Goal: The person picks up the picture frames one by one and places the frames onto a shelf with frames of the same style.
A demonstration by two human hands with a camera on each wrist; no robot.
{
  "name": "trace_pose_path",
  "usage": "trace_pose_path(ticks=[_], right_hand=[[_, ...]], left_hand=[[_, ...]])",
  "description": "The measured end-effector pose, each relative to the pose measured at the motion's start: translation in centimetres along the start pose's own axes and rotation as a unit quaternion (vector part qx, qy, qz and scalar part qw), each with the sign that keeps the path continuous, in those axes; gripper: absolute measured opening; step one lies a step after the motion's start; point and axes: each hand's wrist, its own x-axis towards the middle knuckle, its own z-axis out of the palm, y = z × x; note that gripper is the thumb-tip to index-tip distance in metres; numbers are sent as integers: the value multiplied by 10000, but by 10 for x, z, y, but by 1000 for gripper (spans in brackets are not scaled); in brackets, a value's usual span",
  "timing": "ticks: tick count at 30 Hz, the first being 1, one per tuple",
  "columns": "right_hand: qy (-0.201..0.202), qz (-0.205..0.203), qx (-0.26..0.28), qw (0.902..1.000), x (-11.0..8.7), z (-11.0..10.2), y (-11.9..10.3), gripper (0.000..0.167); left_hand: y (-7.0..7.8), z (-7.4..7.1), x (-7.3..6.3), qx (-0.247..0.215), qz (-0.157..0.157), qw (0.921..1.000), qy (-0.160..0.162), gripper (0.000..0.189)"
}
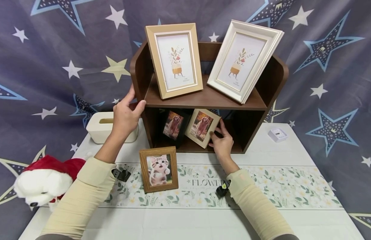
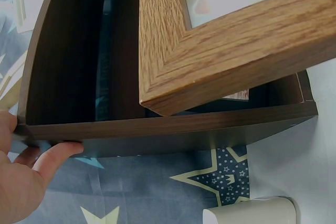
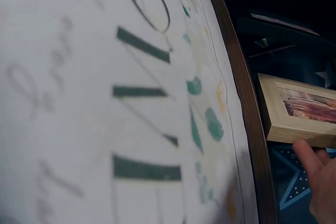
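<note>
My left hand [image 1: 125, 115] grips the left side panel of a dark brown two-tier shelf [image 1: 233, 101], thumb at the front edge; the left wrist view shows its thumb and fingers around the panel's edge. In the lower compartment, my right hand [image 1: 223, 143] holds the right edge of a small light-wood picture frame [image 1: 215, 123] with a dog photo, which leans tilted. Its fingers [image 3: 310, 158] touch the frame's side in the right wrist view. Left of it stands a black picture frame [image 1: 172, 125] with a similar dog photo. A brown wooden frame [image 1: 143, 170] with a kitten photo stands in front.
On the top tier are a tan frame [image 1: 159, 76] and a tilted white frame [image 1: 221, 50]. A cream tissue box [image 1: 96, 133] sits left of the shelf, a small white clock [image 1: 277, 135] right. A plush dog [image 1: 41, 183] lies at the table's left edge.
</note>
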Motion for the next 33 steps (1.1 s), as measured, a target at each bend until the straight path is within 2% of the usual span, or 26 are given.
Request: trace_pose_path(ticks=[11,19,24,33], right_hand=[[-39,59,373,9993,-5,-8,-3,69],[-87,-19,357,9993,-8,-16,-3,69],[-262,-59,413,9988,-14,-23,-1,69],[-693,103,703,9951,-29,-28,-6,72]], left_hand=[[1,1,0,-3,-11,10000,-2,64],[1,0,0,1,-3,10000,-11,64],[0,0,0,27,-31,10000,-9,64],[0,-1,0,29,-33,10000,-10,64]])
